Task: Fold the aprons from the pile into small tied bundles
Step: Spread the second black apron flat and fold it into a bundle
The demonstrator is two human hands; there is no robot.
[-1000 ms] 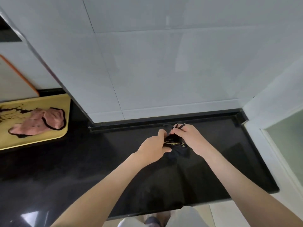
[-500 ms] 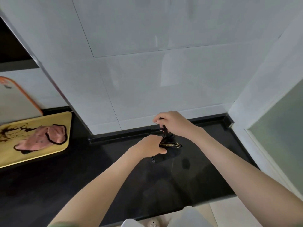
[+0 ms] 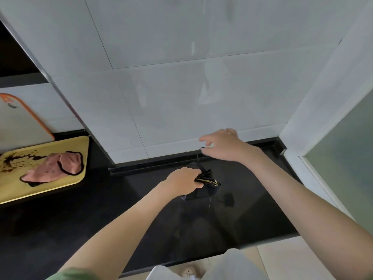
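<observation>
A small dark folded apron bundle [image 3: 203, 187] with a gold-edged fold hangs just above the black counter [image 3: 125, 217]. My left hand [image 3: 182, 181] grips its left side. My right hand [image 3: 224, 145] is raised up and to the right of the bundle, near the wall base, pinching a thin black apron string [image 3: 198, 156] that runs taut down to the bundle. A pink apron [image 3: 53, 167] with black trim lies crumpled on a yellow tray [image 3: 12, 190] at the far left.
White tiled wall rises behind the counter, with a raised black lip [image 3: 153, 164] at its base. A white board with an orange rim [image 3: 22, 120] leans at the far left. A white wall column and frosted panel [image 3: 343, 154] bound the right side.
My right hand has lifted up and to the right away from the bundle, drawing the string taut. My left hand keeps its grip on the bundle. The camera has tilted upward.
</observation>
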